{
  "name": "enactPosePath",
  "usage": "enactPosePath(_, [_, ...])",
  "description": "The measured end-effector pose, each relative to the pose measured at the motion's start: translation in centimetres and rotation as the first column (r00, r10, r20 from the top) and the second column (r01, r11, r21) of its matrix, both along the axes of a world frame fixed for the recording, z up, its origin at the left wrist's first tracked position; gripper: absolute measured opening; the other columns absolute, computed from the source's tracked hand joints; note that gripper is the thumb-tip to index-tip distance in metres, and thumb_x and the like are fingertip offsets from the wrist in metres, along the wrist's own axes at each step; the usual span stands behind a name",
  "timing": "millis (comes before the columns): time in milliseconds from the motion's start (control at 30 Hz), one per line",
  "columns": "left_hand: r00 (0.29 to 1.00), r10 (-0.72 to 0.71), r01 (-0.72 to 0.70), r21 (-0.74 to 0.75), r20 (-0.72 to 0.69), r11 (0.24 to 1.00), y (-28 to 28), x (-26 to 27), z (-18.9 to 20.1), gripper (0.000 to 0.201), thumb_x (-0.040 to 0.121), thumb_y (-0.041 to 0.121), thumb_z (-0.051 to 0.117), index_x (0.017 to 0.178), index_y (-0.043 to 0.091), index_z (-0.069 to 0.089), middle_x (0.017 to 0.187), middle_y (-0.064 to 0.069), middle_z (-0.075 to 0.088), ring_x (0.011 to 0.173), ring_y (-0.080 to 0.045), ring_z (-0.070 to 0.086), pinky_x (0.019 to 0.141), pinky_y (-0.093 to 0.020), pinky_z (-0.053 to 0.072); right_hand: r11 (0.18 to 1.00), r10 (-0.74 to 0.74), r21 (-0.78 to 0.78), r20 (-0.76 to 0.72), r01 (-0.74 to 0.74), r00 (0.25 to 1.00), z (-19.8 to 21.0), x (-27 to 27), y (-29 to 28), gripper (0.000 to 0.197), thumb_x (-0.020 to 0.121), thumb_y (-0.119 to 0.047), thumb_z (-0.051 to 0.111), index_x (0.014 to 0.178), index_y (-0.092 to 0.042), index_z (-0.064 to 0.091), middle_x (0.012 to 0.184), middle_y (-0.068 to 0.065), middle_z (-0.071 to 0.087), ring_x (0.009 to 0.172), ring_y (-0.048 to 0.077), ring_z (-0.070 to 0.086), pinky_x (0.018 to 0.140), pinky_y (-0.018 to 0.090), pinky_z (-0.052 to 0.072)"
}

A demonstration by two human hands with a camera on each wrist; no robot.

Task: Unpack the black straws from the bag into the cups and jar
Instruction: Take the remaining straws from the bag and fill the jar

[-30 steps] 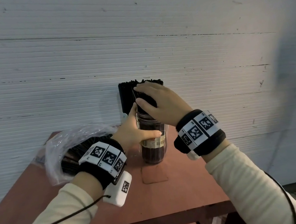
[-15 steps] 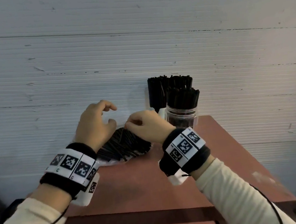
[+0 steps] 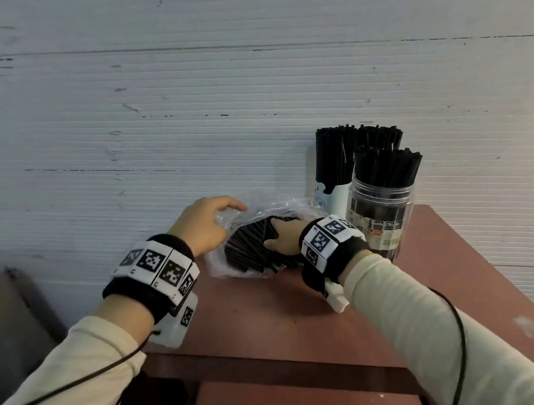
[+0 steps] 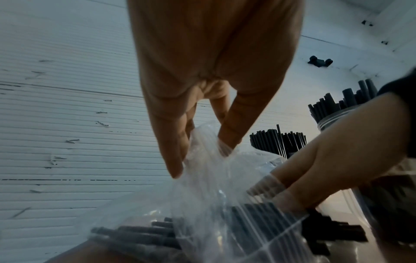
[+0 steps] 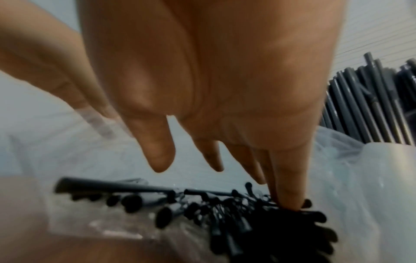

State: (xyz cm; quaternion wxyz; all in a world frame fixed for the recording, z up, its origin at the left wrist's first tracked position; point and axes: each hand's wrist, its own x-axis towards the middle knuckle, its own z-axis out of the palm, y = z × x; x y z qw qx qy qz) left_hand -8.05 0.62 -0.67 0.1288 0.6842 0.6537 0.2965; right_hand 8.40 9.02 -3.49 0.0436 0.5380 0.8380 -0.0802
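A clear plastic bag (image 3: 219, 265) of black straws (image 3: 248, 250) lies on the red-brown table (image 3: 275, 312) near the wall. My left hand (image 3: 231, 216) pinches the bag's upper edge (image 4: 202, 142) and holds its mouth up. My right hand (image 3: 281, 235) reaches inside the bag with its fingers stretched out. In the right wrist view its fingertips (image 5: 290, 201) touch the straw ends (image 5: 202, 204) and nothing is gripped. To the right stand a clear jar (image 3: 382, 216) and a white cup (image 3: 330, 196), both packed with upright straws.
A white ribbed wall (image 3: 243, 101) runs directly behind the table. The table's right edge (image 3: 497, 272) lies just past the jar. A grey object (image 3: 0, 329) sits low at the far left, beside the table.
Both hands left the jar and moved left to the bag. The left hand now pinches the bag's edge, and the right hand has gone into its mouth onto the straws.
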Motion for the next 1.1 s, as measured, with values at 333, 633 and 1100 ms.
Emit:
enactPosePath(333, [0.988, -0.072, 0.068, 0.035, 0.134, 0.997, 1.0, -0.3, -0.1, 0.064, 0.079, -0.008, 0.058, 0.121, 0.042, 0.061, 0.131, 0.002, 0.057, 0.039, 0.001, 0.044, 0.052, -0.022, 0.045, 0.996, 0.057, -0.058, -0.121, -0.065, 0.991, 0.2, 0.4, 0.8, 0.06, 0.094, -0.036, 0.057, 0.148, -0.027, 0.032, 0.148, 0.006, 0.042, 0.135, 0.026, 0.04, 0.107, 0.03, 0.031])
enactPosePath(633, [0.982, -0.092, 0.092, 0.008, 0.162, 0.996, 0.7, -0.7, -0.2, 0.069, 0.075, -0.004, 0.063, 0.114, 0.053, 0.059, 0.132, 0.004, 0.057, 0.108, -0.047, 0.06, 0.083, -0.056, 0.054, 0.991, 0.126, -0.02, -0.195, -0.132, 0.973, 0.4, 0.9, 0.7, 0.034, 0.083, -0.01, 0.064, 0.115, -0.021, 0.061, 0.106, -0.001, 0.057, 0.09, 0.014, 0.052, 0.06, 0.016, 0.038])
enactPosePath(1100, [0.982, -0.077, 0.073, 0.032, 0.17, 0.997, -0.1, -1.5, -0.2, 0.065, 0.08, -0.002, 0.067, 0.13, 0.036, 0.051, 0.133, 0.006, 0.055, 0.101, -0.03, 0.06, 0.091, -0.048, 0.052, 0.991, 0.124, 0.007, -0.408, -0.132, 0.904, 2.5, 3.2, -1.6, 0.027, 0.078, -0.01, 0.067, 0.095, -0.03, 0.071, 0.088, -0.007, 0.065, 0.067, 0.007, 0.059, 0.057, 0.017, 0.048])
